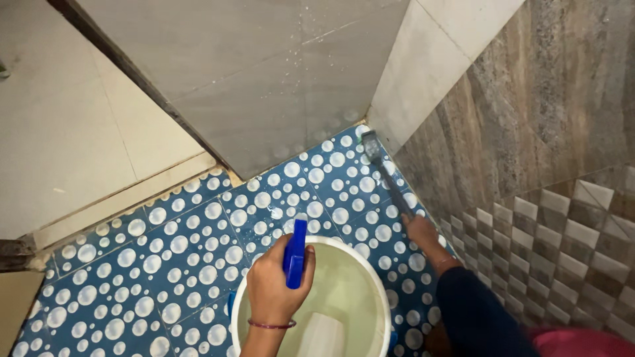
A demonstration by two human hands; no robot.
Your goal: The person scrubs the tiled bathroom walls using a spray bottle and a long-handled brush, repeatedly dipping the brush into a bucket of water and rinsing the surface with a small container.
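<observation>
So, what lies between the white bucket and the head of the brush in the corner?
Only blue floor tiles with white dots, seen in the head view, between bucket and brush.

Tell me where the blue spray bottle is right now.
In the head view, the blue spray bottle is low in the centre, gripped by the left hand above the white bucket of water.

Home bathroom or wash area. Blue floor tiles (165,258) with white bubble dots, wet, grey glazed wall tiles (264,73), brown stone-look wall (529,112) with diamond-pattern tile band (562,244) low down. White bucket (380,291) of water stands on floor. Beige tiled floor (59,132) beyond threshold.
</observation>
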